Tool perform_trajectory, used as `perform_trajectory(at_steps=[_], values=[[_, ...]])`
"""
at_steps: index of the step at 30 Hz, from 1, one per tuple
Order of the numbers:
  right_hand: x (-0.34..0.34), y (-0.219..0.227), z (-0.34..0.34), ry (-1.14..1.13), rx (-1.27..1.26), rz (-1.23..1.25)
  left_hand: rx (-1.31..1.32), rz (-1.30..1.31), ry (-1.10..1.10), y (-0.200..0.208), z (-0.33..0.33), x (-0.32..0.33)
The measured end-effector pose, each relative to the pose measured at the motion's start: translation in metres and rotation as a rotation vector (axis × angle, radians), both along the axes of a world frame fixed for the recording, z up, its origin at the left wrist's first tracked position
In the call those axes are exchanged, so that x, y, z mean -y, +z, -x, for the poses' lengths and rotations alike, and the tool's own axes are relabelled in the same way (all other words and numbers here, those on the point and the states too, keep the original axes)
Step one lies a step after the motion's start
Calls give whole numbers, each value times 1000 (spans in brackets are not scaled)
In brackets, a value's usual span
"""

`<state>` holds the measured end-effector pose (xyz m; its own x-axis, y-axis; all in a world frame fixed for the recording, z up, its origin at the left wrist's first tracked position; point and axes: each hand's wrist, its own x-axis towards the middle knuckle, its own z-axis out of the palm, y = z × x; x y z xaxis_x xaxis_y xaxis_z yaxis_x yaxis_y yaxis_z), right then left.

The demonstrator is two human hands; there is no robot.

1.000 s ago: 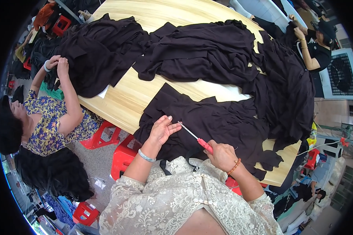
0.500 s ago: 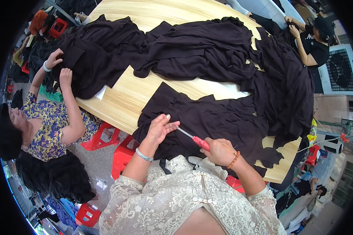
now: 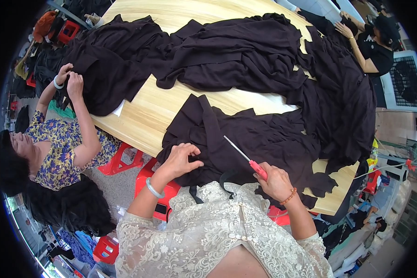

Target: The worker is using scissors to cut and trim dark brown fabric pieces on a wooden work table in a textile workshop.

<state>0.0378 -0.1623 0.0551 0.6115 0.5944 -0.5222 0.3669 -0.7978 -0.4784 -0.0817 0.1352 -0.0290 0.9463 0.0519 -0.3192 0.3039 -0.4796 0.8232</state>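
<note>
The one pink-handled tool (image 3: 256, 167) looks light and rigid, best held by its grip, where the right hand (image 3: 276, 183) wraps its fingers, its metal shaft above the near dark cloth (image 3: 273, 134) on the tabletop (image 3: 146, 104). That cloth looks soft and limp, best taken by a loose edge; the left hand (image 3: 180, 160) curls over its near-left part, thumb and forefinger slightly apart, though I cannot tell whether any fabric is pinched. Three more dark heaps show: left heap (image 3: 118, 60), far heap (image 3: 231, 60) and right heap (image 3: 343, 106).
</note>
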Motion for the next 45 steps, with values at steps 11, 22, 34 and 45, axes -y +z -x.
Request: perform_trajectory(at_steps=[11,22,34,45], values=[[-3,12,8,202,-8,-30,211,-183,22,-17,14,6],[-12,13,17,359,-20,16,258,-122,36,-8,8,8],[-34,10,-1,-134,-367,-559,194,364,-33,42,-46,50],[-25,-27,-11,-246,-302,-431,-173,583,109,30,-28,51]])
